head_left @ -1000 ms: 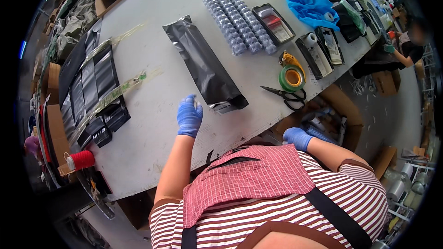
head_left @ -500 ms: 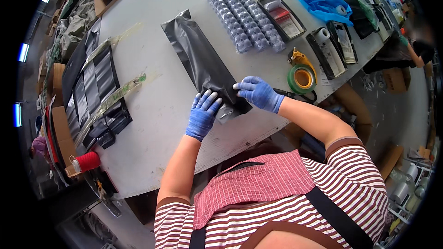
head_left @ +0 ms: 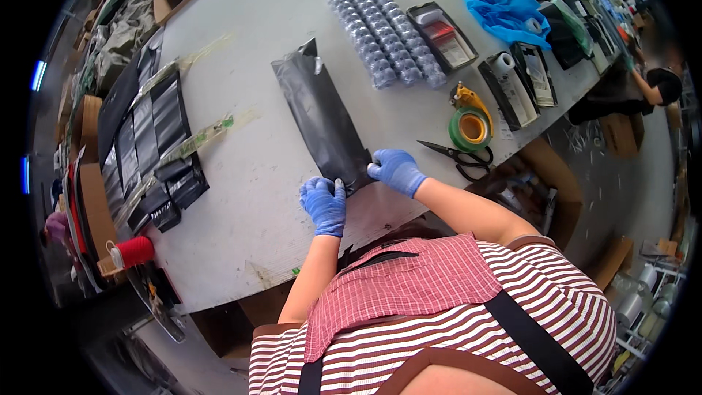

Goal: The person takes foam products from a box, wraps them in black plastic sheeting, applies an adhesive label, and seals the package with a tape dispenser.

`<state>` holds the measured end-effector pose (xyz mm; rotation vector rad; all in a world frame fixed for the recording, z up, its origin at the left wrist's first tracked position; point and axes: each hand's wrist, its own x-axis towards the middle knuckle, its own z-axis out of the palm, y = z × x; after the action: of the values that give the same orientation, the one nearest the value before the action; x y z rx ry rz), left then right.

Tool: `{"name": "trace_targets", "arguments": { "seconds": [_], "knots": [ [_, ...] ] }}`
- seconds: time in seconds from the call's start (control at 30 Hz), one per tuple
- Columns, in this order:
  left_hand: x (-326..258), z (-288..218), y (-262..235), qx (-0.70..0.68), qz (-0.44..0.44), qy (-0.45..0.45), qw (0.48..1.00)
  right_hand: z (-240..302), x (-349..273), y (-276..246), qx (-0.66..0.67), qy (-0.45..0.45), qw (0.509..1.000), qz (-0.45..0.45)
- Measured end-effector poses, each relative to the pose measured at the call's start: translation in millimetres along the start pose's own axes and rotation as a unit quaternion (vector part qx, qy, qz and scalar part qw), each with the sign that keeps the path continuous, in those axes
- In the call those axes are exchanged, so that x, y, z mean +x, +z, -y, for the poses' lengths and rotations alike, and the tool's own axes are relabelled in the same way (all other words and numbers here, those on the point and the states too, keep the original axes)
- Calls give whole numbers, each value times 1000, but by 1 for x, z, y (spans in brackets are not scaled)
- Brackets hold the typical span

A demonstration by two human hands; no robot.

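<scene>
Both hands wear blue gloves and meet at the near end of a long black foil pouch (head_left: 322,121) that lies flat on the pale table (head_left: 248,197). The left hand (head_left: 324,203) sits at the pouch's near left corner, its fingers (head_left: 339,189) curled and pressed together, with the thumb up against the edge of the pouch; it seems to pinch that corner, though the glove hides the exact contact. The right hand (head_left: 395,170) rests on the near right corner, its fingers (head_left: 376,170) bent and closed down on the black film. The pouch stretches away from both sets of fingers, slanting up and to the left, its far end well beyond them.

Just to the right of the right fingers lie black-handled scissors (head_left: 457,157), and beyond those a roll of green tape (head_left: 470,129) with a yellow dispenser (head_left: 468,95) touching it. Farther off, beyond the right fingers, stands a block of small grey capped containers (head_left: 384,33) in rows, then a black tray (head_left: 442,35) with something red inside, and a crumpled blue cloth or bag (head_left: 504,7). Two more dark trays (head_left: 519,84) lie right of the tape.

Well to the left of the left fingers, a row of flat black pouches (head_left: 150,139) overlaps along the table's edge, crossed by clear strips (head_left: 201,139) with a green mark. Nearer the person on that side a red spool (head_left: 134,251) sits at the table's corner. Another person in dark clothing (head_left: 662,88) leans at the far right end of the table.
</scene>
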<state>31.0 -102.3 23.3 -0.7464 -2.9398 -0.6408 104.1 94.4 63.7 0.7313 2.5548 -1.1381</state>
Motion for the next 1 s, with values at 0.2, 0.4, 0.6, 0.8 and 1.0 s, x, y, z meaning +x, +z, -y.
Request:
{"name": "trace_targets", "arguments": {
  "seconds": [0.2,0.4,0.6,0.8,1.0],
  "knots": [
    [24,-12,-22,-39,-30,127,991,-29,-14,-14,64,-84,994,0],
    [23,-71,-5,-13,117,164,979,-123,-75,-171,120,-180,932,-291],
    [24,-69,0,-31,116,162,979,-257,-53,-262,-80,117,967,-209],
    [22,-75,-2,6,124,144,982,-278,-23,-239,-196,132,954,-183],
    [33,-80,-13,-14,155,128,979,-276,-33,-253,-162,124,954,-219]
  ]
}}
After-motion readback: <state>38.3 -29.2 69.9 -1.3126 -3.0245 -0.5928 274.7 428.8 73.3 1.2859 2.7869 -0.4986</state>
